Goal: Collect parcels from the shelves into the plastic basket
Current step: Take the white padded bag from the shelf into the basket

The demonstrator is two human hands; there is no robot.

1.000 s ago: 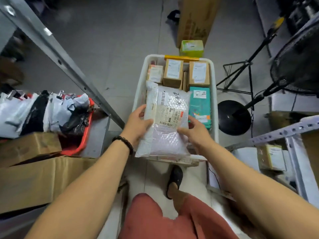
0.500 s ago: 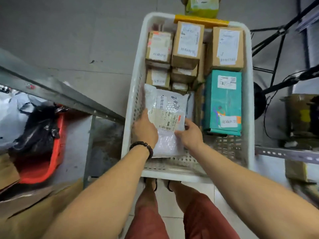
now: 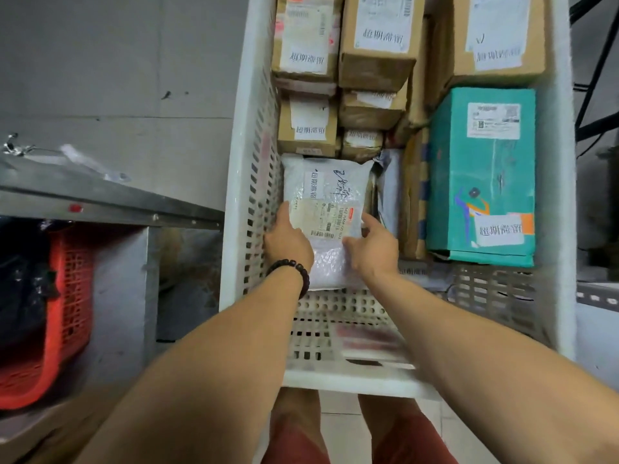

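Note:
A white bubble-wrap parcel (image 3: 326,195) with a shipping label lies low inside the white plastic basket (image 3: 236,195), against its left wall. My left hand (image 3: 288,239), with a dark bead bracelet on the wrist, grips the parcel's left edge. My right hand (image 3: 371,246) holds its right edge, thumb on the label. Behind the parcel stand several brown cardboard boxes (image 3: 376,45) with white labels. A teal box (image 3: 482,175) lies on the right side of the basket.
A metal shelf rail (image 3: 100,199) runs along the left. Below it sits a red plastic basket (image 3: 63,313) with dark bags. Black stand legs (image 3: 596,78) show to the right of the white basket. Tiled floor lies at top left.
Both hands have lowered the bubble-wrap parcel deeper into the basket, down against the left wall. My head has moved closer, so the basket fills the view.

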